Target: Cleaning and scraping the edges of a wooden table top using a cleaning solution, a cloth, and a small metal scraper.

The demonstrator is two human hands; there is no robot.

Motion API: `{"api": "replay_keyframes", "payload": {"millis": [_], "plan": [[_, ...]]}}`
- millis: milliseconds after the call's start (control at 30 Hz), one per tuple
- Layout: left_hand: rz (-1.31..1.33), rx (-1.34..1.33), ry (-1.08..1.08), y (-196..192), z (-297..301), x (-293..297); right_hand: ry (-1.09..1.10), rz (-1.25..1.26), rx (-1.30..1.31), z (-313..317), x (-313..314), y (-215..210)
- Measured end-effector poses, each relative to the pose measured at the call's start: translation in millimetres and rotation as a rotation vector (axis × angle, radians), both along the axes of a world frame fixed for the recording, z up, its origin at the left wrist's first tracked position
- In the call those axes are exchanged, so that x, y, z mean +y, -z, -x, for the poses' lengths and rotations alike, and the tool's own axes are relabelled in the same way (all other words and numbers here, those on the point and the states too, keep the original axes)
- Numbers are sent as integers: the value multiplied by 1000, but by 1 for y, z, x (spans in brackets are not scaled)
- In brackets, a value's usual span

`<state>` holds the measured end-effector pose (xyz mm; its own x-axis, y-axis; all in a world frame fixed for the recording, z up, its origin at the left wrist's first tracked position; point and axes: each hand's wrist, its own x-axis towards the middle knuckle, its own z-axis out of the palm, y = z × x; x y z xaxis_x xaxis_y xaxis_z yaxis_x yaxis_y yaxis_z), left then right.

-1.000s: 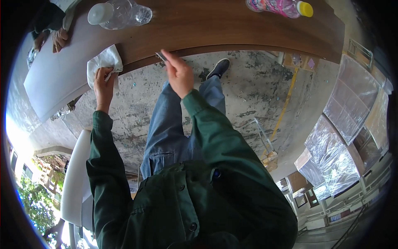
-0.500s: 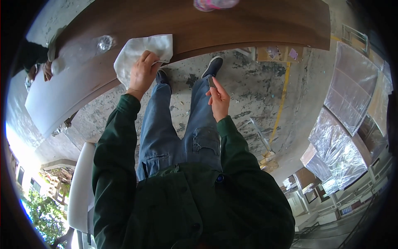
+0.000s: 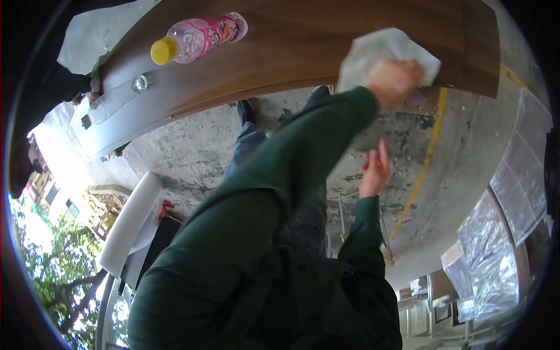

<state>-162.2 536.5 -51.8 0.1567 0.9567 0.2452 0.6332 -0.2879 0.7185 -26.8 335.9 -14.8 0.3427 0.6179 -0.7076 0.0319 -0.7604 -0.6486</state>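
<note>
My left hand [image 3: 396,81] is pressed on a white cloth [image 3: 373,49], which lies over the front edge of a long brown board [image 3: 291,52]. The hand is blurred, its fingers bent onto the cloth. My left arm crosses in front of my body to the right. Below it, my right hand [image 3: 374,171] hangs in front of the board with the index finger raised and the other fingers curled. What those curled fingers hold cannot be made out. A bottle with a pink label and yellow cap [image 3: 201,39] lies on the board's left half.
At the board's left end lies a clear plastic bottle [image 3: 140,84], near another person's dark sleeve [image 3: 64,81]. A white roll [image 3: 131,221] stands at my left. Plastic-wrapped stacks [image 3: 490,251] stand at the right, beyond a yellow floor line [image 3: 429,157].
My left hand has carried the cloth along the board far to the right. My right hand, earlier pinching a small grey flat piece, now sits farther right and lower. The view has shifted.
</note>
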Motion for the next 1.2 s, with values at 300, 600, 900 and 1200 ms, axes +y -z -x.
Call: {"api": "replay_keyframes", "payload": {"millis": [300, 600, 900, 1200], "plan": [[398, 190, -117, -8, 94, -91, 1, -20, 49, -52, 28, 11], [249, 166, -218, -21, 139, -123, -30, -106, 283, -31, 36, 10], [177, 157, 131, -24, -87, 70, 207, -28, 148, -89, 31, -2], [286, 57, -3, -25, -36, 0, 130, -96, 53, -142, 9, 14]]}}
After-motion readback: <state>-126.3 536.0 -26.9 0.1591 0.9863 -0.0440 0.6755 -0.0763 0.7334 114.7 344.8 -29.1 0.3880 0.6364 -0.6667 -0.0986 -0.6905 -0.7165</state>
